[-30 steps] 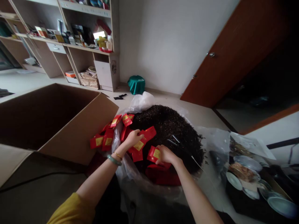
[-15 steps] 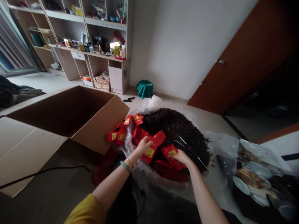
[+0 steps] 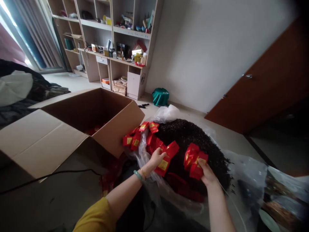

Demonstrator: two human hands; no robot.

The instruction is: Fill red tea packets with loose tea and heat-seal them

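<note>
My left hand [image 3: 156, 158] is closed on red packets [image 3: 172, 149] with yellow labels, held over the near left side of a dark heap of dried leaf [image 3: 193, 132]. To its right, my right hand [image 3: 206, 170] grips a small bunch of red packets [image 3: 193, 158], raised above the heap. The heap sits in a clear plastic bag [image 3: 166, 190] with its mouth folded down. Several more red packets [image 3: 135, 140] lie on the bag's left edge, and others stand in a row beside my left hand. Dark red packets [image 3: 185, 190] lie below my right hand.
A large open cardboard box [image 3: 120, 125] stands to the left, with red packets inside. A black cable [image 3: 60, 172] crosses in front of it. Behind are a shelf unit [image 3: 130, 32], a green-covered stool [image 3: 161, 96] and a brown door [image 3: 256, 77]. Plastic sheeting [image 3: 248, 167] lies at right.
My right hand has lifted its red packets up off the heap and slightly right. My left hand keeps its hold. The view has swung left, showing more of the box.
</note>
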